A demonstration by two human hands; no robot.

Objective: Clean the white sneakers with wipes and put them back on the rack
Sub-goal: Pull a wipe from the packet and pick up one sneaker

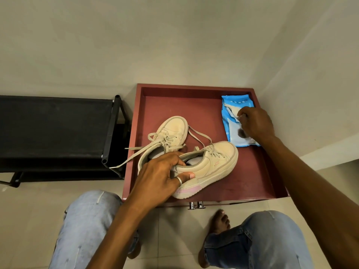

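Now the left hand (pixel 155 177) grips both white sneakers (pixel 219 160) by their heels on the red tray (pixel 194 105). The right hand (pixel 256 123) pinches a wipe (pixel 231 112) at the blue pack (pixel 232 133) in the tray's far right corner.

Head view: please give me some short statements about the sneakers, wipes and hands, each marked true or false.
The left hand grips a cream lace-up sneaker at its heel opening. True.
The right hand rests open. False: its fingers pinch a white wipe at the blue plastic wipes pack.
The pack lies on the floor. False: it lies in the red wooden tray.
The black fabric shoe rack stands left of the tray. True.
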